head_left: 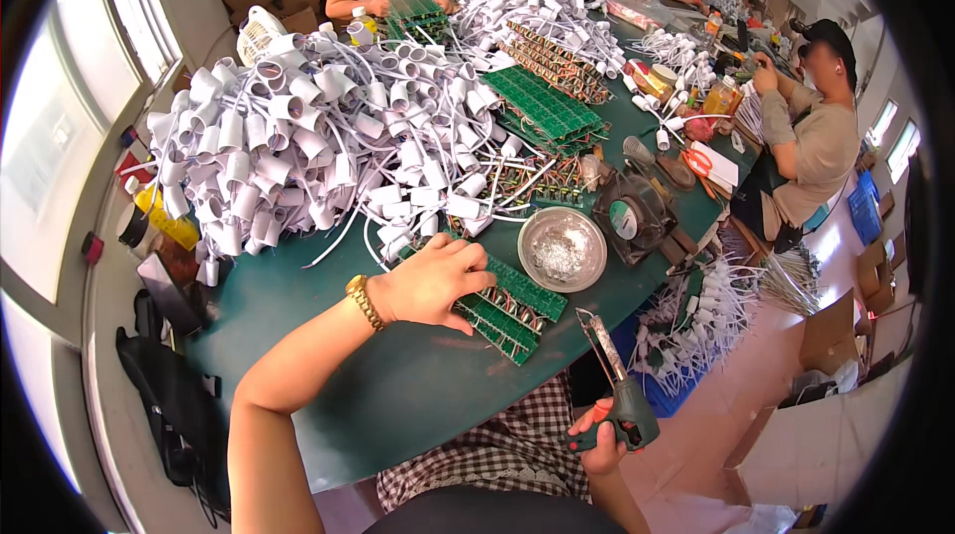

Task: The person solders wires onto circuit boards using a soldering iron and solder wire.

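Observation:
My left hand [433, 280], with a gold watch on its wrist, reaches over green circuit boards [512, 320] on the table. Its fingers curl down over the boards, with the thumb at the near edge; the fingertips are partly hidden. Small components show between the board strips. In my right hand [600, 449] is a green and black soldering gun [635, 415] with a red trigger, held by its handle beyond the table's front edge. Its metal tip points up toward the boards, apart from them. Just past the boards stands a round bowl [527, 261] holding shiny silvery bits.
A large heap of white lamp holders with wires [288, 136] covers the table's far left. Stacked green boards [542, 101] and a dark fan [637, 216] lie beyond the bowl. Co-workers [816, 126] sit around the table. A blue crate [671, 390] with white wired parts stands at right.

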`<act>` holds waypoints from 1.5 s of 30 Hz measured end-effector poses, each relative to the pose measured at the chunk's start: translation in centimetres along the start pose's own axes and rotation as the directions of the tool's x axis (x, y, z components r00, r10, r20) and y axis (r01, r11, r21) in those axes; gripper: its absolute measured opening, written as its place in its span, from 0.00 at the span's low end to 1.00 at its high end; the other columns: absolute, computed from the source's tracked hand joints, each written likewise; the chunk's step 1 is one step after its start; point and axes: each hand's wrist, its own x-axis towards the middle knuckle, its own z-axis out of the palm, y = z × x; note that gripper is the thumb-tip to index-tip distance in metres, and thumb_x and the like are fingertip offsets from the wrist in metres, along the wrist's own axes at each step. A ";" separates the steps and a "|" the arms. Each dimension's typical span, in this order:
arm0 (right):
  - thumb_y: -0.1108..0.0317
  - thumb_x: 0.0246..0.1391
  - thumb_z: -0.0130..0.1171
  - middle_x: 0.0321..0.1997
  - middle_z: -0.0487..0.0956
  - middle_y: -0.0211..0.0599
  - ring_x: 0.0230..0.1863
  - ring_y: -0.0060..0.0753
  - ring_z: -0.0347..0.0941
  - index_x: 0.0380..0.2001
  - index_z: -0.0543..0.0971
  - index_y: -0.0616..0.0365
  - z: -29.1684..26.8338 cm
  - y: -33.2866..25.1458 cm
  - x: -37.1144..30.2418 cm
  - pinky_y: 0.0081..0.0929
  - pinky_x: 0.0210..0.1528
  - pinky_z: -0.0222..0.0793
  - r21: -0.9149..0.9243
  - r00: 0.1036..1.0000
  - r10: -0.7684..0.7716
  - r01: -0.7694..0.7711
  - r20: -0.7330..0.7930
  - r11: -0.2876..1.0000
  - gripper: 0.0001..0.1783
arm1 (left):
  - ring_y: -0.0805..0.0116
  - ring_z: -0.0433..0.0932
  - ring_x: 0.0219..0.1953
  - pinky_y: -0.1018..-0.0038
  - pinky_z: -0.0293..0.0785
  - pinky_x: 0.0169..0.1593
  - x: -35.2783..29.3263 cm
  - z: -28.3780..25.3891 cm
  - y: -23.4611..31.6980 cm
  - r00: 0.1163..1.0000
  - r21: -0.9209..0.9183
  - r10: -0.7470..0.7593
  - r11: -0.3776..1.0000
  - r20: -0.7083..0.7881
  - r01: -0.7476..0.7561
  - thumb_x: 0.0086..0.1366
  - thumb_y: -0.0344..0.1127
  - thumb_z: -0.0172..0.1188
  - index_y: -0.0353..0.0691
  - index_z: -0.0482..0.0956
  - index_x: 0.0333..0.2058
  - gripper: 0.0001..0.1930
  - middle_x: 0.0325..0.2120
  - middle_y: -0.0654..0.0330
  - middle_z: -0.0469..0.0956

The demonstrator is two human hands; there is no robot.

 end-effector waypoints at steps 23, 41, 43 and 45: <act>0.61 0.60 0.50 0.30 0.72 0.42 0.28 0.31 0.70 0.50 0.67 0.64 0.5 0.7 1.6 0.34 0.31 0.77 0.007 1.000 0.028 -0.028 0.011 1.000 0.20 | 0.62 0.70 0.48 0.63 0.59 0.51 -7.4 0.2 2.9 0.994 -0.048 0.023 0.999 0.110 -0.018 0.50 0.70 0.62 0.47 0.74 0.53 0.40 0.43 0.63 0.73; 0.61 0.62 0.48 0.28 0.71 0.39 0.25 0.29 0.70 0.50 0.65 0.61 1.5 0.7 1.5 0.29 0.29 0.73 -0.087 1.000 0.017 -0.016 0.005 0.996 0.18 | 0.51 0.77 0.30 0.60 0.71 0.32 -3.0 0.8 1.4 0.943 -0.120 0.004 0.992 0.332 0.038 0.58 0.66 0.58 0.41 0.77 0.32 0.29 0.24 0.55 0.75; 0.61 0.62 0.48 0.28 0.71 0.39 0.25 0.29 0.70 0.50 0.65 0.60 1.2 0.7 1.5 0.29 0.29 0.73 -0.089 1.000 0.013 -0.013 0.001 0.996 0.18 | 0.53 0.76 0.34 0.62 0.71 0.35 -2.3 1.0 1.8 0.972 -0.119 0.063 0.992 0.227 -0.037 0.56 0.62 0.61 0.38 0.74 0.32 0.28 0.27 0.55 0.76; 0.61 0.62 0.48 0.28 0.71 0.39 0.26 0.29 0.70 0.50 0.65 0.60 0.8 0.7 1.6 0.29 0.29 0.73 -0.087 1.000 0.011 -0.012 -0.008 0.996 0.19 | 0.56 0.75 0.36 0.63 0.69 0.39 -2.1 0.9 1.7 0.974 -0.116 0.096 0.990 0.205 -0.073 0.55 0.60 0.63 0.39 0.74 0.32 0.26 0.29 0.57 0.75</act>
